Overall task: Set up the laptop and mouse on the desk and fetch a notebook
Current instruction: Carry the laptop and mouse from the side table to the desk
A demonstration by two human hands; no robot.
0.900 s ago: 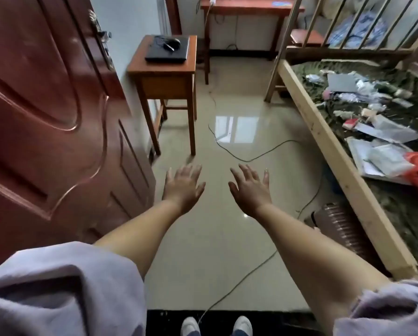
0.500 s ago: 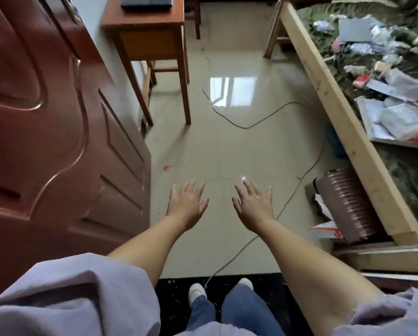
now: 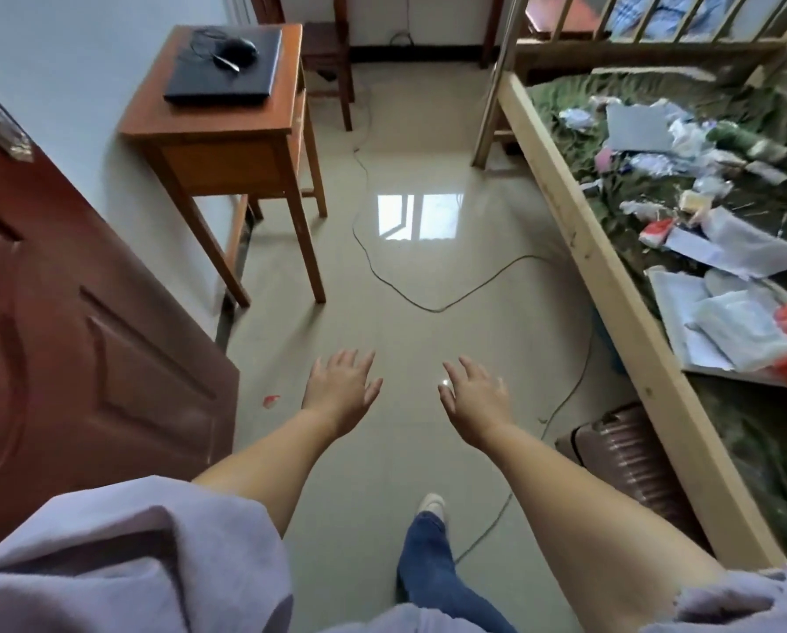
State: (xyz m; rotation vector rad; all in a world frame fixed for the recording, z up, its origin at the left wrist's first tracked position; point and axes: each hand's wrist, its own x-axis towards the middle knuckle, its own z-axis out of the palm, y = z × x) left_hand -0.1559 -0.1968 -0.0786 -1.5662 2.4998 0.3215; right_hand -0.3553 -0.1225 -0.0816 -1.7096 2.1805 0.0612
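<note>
A closed black laptop (image 3: 227, 68) lies on a small wooden desk (image 3: 209, 125) at the upper left, against the wall. A black wired mouse (image 3: 237, 50) rests on the laptop's lid with its cable coiled beside it. My left hand (image 3: 341, 390) and my right hand (image 3: 476, 399) are stretched out over the tiled floor, fingers spread, holding nothing, well short of the desk. No notebook can be told apart among the papers on the bed.
An open brown door (image 3: 62, 322) stands on the left. A wooden bed frame (image 3: 619, 285) runs along the right, with papers and bags (image 3: 720, 285) strewn on it. A cable (image 3: 428, 294) snakes across the floor. A ribbed brown suitcase (image 3: 629, 454) sits by the bed.
The view has lifted and moved forward into the room, so the desk with laptop and mouse is back in sight and closer. One foot has stepped ahead. Both hands stay empty and spread.
</note>
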